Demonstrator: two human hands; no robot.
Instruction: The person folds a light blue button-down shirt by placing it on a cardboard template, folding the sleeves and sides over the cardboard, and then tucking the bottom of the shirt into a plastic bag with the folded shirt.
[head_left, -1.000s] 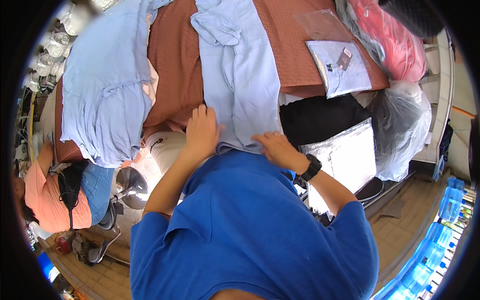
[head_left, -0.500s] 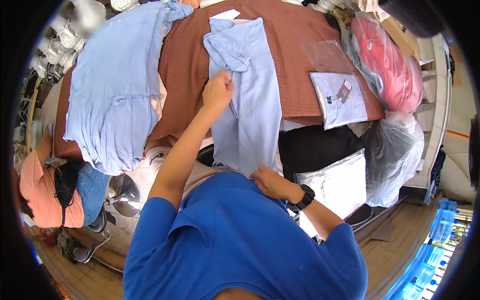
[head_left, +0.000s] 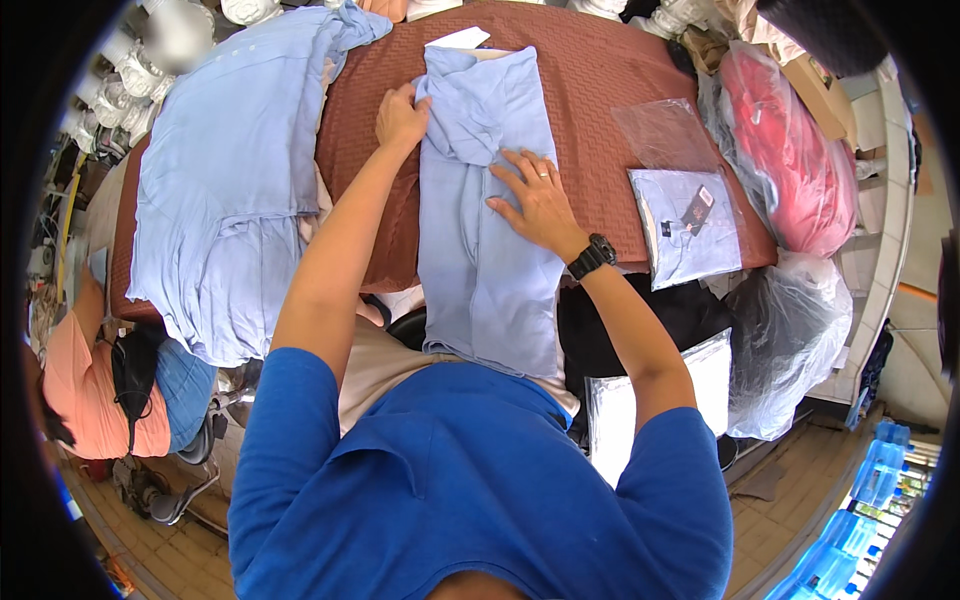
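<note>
Down the middle of the table, over the brown tablecloth [head_left: 595, 120], the folded light-blue shirt [head_left: 490, 270] lies in front of you as a long strip. Its long axis runs from the far side of the table toward your body, and its near end hangs past the table edge to your waist. The sleeve [head_left: 462, 115] lies bunched on top toward the far end, and a white card [head_left: 458, 39] pokes out beyond that end.

Your left hand [head_left: 402, 118] is the nearer one to the far end. It meets the strip's left edge beside the sleeve, so the shirt lies just to the right of those fingertips. The fingers are bent at the edge; you cannot tell from this view whether they pinch the fabric or only touch it.

Your right hand [head_left: 532, 200] reaches in over the right edge, a little closer to your body than the left. It is spread wide, fingers pointing across the strip, with fabric under them and nothing gripped. Most of the shirt's length runs from there back toward you.

Well to the left is a pile of light-blue garments [head_left: 225, 190]; to the right, apart from your hand, sits a bagged light-blue shirt [head_left: 690, 250].
</note>
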